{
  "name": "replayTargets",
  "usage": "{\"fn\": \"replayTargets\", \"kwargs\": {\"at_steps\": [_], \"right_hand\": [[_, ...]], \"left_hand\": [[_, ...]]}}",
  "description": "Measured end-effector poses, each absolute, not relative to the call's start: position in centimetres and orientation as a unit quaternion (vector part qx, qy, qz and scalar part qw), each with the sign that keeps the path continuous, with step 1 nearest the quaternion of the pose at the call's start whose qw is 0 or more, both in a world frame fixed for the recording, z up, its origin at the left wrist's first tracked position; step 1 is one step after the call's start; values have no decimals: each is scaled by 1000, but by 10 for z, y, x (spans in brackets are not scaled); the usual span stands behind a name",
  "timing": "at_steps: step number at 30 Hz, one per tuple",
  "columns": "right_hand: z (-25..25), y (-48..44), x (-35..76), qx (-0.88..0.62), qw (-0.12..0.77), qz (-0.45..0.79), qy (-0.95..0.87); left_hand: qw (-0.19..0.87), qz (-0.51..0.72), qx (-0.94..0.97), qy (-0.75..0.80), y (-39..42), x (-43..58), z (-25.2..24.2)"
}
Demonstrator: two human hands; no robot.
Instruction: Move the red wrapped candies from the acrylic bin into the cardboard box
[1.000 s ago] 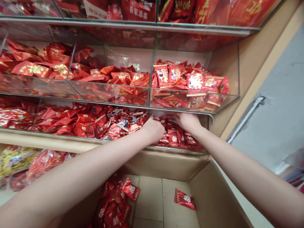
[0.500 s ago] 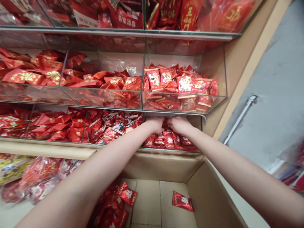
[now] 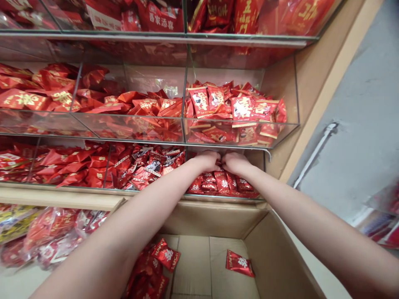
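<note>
Reaching into the lower acrylic bin (image 3: 256, 159) with both hands

Our left hand (image 3: 207, 161) and right hand (image 3: 237, 162) curled, nearly touching, over red foil candy packets (image 3: 218, 182) in that bin; we couldn't tell whether they gripped any. A cardboard box (image 3: 215, 220) stood nearer.

Red foil sweet packets (image 3: 215, 182), glossy, sealed, each printed with a white emblem, lie heaped and overlapping in the bottom compartment of a clear acrylic bin (image 3: 224, 197), just right of centre in the frame, tilted at mixed angles, with the upper part of the heap hidden from view. Matching packets lie on the base of a cardboard carton (image 3: 193, 220) at bottom centre: a heap (image 3: 146, 274) with one packet (image 3: 166, 255) tilted on its right edge, and a single packet (image 3: 240, 263) lying flat at lower right, well apart from the heap.
</note>
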State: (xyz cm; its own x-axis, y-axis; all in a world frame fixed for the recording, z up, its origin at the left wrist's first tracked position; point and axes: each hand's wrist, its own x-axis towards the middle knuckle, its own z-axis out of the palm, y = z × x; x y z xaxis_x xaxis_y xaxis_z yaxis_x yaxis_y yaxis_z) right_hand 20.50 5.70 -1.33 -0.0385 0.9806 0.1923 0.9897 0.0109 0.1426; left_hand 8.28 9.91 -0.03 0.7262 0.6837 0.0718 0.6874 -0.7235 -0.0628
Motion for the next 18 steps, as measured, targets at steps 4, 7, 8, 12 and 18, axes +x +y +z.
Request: {"fn": "replayTargets", "kwargs": {"at_steps": [4,7,8,12,18], "right_hand": [[-8,53,206,-680,34,-181,-710],[-9,47,210,-666,39,-236,-706],[-11,46,211,-664,36,-241,-707],[-22,43,211,-637,24,-234,-734],[-24,47,210,-629,2,-173,-758]], "left_hand": [[46,-45,-922,-382,107,82,-3],[51,-56,-916,-393,108,82,-6],[52,-58,-915,-395,107,82,-7],[54,-62,-914,-398,105,86,-11],[49,-51,-914,-399,106,87,-9]]}}
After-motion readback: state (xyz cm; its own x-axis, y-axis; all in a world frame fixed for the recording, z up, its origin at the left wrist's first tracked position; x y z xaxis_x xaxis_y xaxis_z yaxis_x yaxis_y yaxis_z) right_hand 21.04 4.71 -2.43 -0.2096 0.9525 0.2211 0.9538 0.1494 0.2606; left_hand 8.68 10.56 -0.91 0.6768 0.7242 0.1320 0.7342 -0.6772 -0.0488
